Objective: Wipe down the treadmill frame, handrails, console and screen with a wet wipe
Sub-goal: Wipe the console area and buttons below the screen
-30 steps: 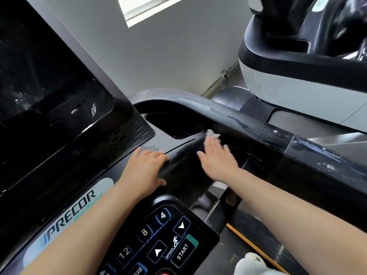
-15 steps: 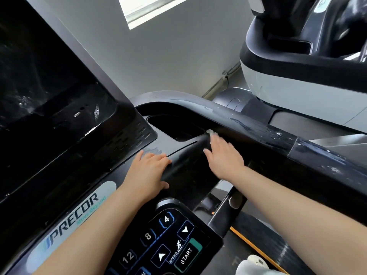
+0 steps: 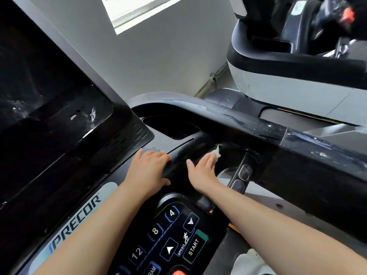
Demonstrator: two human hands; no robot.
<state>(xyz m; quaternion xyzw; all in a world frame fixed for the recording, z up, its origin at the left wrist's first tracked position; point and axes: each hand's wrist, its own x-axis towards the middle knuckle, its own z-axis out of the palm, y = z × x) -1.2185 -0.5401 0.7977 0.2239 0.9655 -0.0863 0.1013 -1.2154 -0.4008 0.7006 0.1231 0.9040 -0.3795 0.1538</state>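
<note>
Head view: pressing a white wet wipe (image 3: 216, 152) flat onto the black treadmill console (image 3: 184, 149) under the straight fingers of the right hand (image 3: 202, 171), just beside the cup recess (image 3: 172, 127) and below the handrail (image 3: 248, 124). Resting the left hand (image 3: 148, 172) alongside, fingers relaxed and holding nothing, between the dark screen (image 3: 39, 86) and the keypad (image 3: 170, 239).
</note>
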